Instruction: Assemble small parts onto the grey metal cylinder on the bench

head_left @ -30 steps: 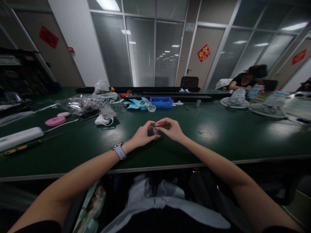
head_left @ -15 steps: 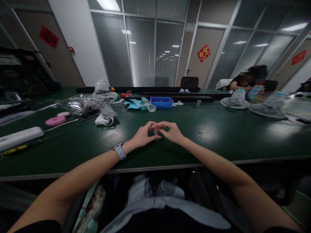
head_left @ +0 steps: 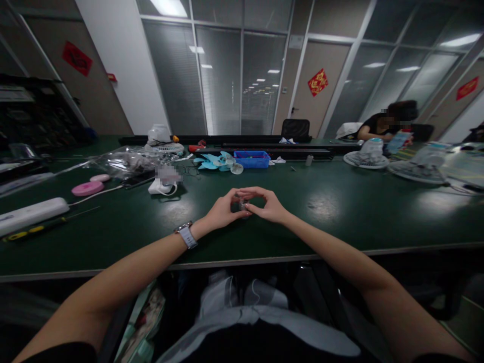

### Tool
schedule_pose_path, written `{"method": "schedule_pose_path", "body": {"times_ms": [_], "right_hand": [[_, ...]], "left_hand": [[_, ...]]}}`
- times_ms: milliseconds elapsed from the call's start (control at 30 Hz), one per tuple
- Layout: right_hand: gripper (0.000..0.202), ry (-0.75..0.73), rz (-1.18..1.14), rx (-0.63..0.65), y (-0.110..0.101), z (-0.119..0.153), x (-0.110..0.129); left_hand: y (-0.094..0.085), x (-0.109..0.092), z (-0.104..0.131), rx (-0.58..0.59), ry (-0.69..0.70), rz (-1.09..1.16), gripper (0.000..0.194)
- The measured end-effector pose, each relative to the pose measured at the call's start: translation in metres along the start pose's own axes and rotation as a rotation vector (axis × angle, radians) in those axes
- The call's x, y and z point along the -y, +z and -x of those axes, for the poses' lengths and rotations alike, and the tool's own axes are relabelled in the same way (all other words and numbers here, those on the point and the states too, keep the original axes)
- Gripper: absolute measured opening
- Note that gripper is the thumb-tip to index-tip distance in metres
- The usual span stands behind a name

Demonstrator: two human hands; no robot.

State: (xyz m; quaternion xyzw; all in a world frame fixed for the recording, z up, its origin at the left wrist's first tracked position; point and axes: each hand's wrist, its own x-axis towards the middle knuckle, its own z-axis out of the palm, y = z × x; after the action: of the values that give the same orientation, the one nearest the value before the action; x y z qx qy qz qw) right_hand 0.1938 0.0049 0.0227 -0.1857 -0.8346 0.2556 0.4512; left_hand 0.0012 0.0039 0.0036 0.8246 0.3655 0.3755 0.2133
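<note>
A small, greyish metallic-looking part [head_left: 244, 203] is between my two hands, above the green table [head_left: 287, 237] near its front edge. My left hand [head_left: 224, 210] curls round it from the left, thumb below and fingers above. From the right, my right hand [head_left: 269, 205] grips the same part with thumb and fingertips. The fingertips of both hands meet around it and hide much of its shape. A watch with a light strap [head_left: 186, 235] is on my left wrist.
A blue tray [head_left: 251, 160] and light-blue fan blades [head_left: 216, 161] lie behind my hands. At the left are a white power strip [head_left: 36, 216], a screwdriver [head_left: 28, 232] and a pink disc [head_left: 87, 188]. Fan parts [head_left: 366, 157] and a person [head_left: 381, 128] are at the back right.
My right thumb has shifted slightly up and left against the small part. My left hand has stayed nearly still.
</note>
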Motion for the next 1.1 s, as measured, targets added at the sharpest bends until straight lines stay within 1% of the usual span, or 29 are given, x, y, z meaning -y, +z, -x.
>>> {"method": "schedule_pose_path", "body": {"times_ms": [167, 300, 400, 500, 667, 800, 867, 900, 1033, 1100], "right_hand": [[0.037, 0.005, 0.042, -0.069, -0.002, 0.0, -0.002], [0.036, 0.011, 0.074, -0.09, 0.0, -0.001, -0.002], [0.034, 0.037, 0.036, -0.078, 0.002, -0.002, -0.005], [0.032, 0.065, -0.005, -0.095, 0.004, -0.002, -0.009], [0.028, 0.047, -0.019, -0.189, 0.007, -0.004, -0.012], [0.032, 0.061, -0.003, -0.262, -0.001, -0.005, -0.016], [0.037, 0.114, -0.022, -0.239, -0.008, -0.003, -0.022], [0.041, 0.15, -0.038, -0.206, -0.011, -0.002, -0.026], [0.048, 0.294, -0.063, -0.04, -0.017, 0.006, -0.044], [0.049, 0.337, -0.06, 0.043, -0.018, 0.008, -0.051]], "left_hand": [[-0.002, -0.004, 0.001, 0.002, -0.014, -0.01, 0.059], [-0.002, -0.005, 0.001, -0.002, -0.018, -0.006, 0.059], [-0.001, -0.005, 0.001, 0.001, -0.028, -0.008, 0.058], [-0.001, -0.004, 0.001, 0.003, -0.025, -0.005, 0.058], [-0.001, -0.006, 0.002, -0.004, -0.038, -0.014, 0.061], [-0.001, -0.009, 0.002, -0.023, -0.042, -0.05, 0.061], [-0.001, -0.009, 0.002, -0.043, -0.046, -0.078, 0.059], [-0.001, -0.009, 0.002, -0.056, -0.05, -0.091, 0.058], [-0.003, -0.005, 0.002, -0.111, -0.093, -0.137, 0.056], [-0.003, -0.002, 0.002, -0.124, -0.106, -0.158, 0.056]]}}
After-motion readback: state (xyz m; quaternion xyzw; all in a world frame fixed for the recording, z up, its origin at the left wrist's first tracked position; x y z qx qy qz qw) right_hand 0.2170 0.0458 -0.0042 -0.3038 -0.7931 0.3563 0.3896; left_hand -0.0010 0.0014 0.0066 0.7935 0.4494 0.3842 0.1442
